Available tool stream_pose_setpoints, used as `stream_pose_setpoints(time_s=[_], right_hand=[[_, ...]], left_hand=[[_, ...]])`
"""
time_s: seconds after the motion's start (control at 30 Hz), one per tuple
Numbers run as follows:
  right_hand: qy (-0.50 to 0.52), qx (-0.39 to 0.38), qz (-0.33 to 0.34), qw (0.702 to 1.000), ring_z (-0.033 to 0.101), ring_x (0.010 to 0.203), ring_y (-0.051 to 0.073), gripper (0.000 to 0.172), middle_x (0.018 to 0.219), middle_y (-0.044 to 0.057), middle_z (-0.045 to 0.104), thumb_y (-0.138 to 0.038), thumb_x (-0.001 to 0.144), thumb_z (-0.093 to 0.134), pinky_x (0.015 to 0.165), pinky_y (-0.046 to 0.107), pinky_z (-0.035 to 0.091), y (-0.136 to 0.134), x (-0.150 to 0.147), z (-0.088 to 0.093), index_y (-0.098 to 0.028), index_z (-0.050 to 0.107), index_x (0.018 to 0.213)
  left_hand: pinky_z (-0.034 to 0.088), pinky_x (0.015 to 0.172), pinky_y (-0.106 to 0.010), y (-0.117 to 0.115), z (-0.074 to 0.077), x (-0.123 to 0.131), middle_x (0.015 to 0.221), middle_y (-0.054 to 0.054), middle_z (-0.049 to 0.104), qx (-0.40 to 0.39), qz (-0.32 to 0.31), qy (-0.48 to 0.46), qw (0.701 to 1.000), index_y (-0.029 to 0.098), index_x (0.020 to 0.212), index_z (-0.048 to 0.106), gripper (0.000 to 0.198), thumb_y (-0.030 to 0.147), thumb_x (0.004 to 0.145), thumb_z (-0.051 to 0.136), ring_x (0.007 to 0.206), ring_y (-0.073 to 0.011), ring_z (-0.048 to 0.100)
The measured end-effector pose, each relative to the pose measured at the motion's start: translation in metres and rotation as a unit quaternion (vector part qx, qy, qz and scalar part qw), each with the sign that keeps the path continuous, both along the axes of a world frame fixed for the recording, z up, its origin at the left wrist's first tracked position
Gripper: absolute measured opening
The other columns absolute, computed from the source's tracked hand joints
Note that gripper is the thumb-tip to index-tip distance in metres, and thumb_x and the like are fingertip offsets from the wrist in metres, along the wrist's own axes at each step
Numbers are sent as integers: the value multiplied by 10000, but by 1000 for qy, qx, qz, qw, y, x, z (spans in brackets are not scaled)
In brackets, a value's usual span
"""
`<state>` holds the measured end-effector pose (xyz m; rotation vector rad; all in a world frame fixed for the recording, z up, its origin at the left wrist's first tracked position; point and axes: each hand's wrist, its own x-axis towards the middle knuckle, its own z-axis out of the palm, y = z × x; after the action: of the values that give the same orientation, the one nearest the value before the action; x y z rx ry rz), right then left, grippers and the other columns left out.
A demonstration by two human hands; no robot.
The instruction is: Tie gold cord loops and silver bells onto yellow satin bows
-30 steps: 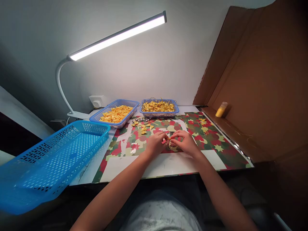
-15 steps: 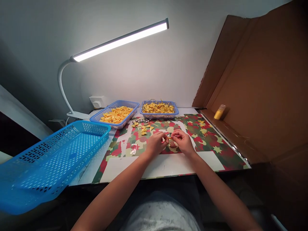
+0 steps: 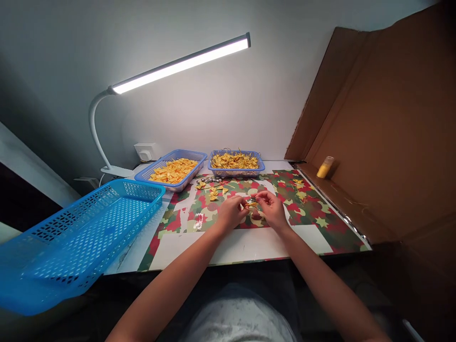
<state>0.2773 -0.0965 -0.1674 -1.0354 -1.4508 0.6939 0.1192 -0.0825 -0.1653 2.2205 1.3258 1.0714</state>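
Over the middle of the patterned mat [image 3: 263, 185], my left hand [image 3: 231, 211] pinches a small yellow piece [image 3: 252, 204]. Close on its right, my right hand [image 3: 271, 209] is closed at the other side of the piece, with a small dark or metallic bit by its fingertips. Fine detail between the fingers is too small to make out. Several loose yellow bows [image 3: 213, 194] lie beyond my left hand, beside small silvery round items [image 3: 213, 180].
Two blue-purple baskets, one of yellow pieces [image 3: 173, 171] and one of golden strands and pieces [image 3: 235, 160], stand at the back. A large blue basket [image 3: 92, 228] is at left, a lamp [image 3: 181, 64] overhead. Right are yellow scraps [image 3: 301, 194], a yellow container [image 3: 325, 167] and cardboard [image 3: 384, 123].
My right fingertips have shifted slightly at the small piece, and a dark bit shows more there. The whole view has moved a little.
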Motion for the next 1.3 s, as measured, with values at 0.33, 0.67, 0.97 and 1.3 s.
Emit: stream_pose_setpoints(time_s=[0.33,0.67,0.97,1.3], right_hand=[[75,113,-26,990,549,661,149,197,686,-12,567,-433,889,528,695,312,483,9,12,53,-246,489,839],[90,140,-30,986,531,638,152,231,641,-20,546,-465,825,605,671,316,478,14,23,80,-254,512,811],[165,28,20,986,497,560,118,293,613,-61,475,-495,780,640,611,282,485,34,38,78,-266,461,813],[227,-113,79,964,242,407,84,283,520,-90,266,-392,830,639,387,204,266,61,44,67,-242,427,718]], left_hand=[[364,609,-238,6,-1,-3,669,13,591,-50,14,5,999,179,629,583,94,125,657,655,622,-134,510],[356,604,-240,5,5,-4,629,11,573,-97,14,-64,993,180,593,554,92,121,639,608,636,-139,480],[301,430,-206,7,5,-5,472,31,477,-335,-72,-169,924,162,531,518,215,313,667,588,417,-70,382],[330,463,-200,0,7,-4,515,27,492,-441,-140,-217,859,162,518,500,203,285,607,636,479,-69,444]])
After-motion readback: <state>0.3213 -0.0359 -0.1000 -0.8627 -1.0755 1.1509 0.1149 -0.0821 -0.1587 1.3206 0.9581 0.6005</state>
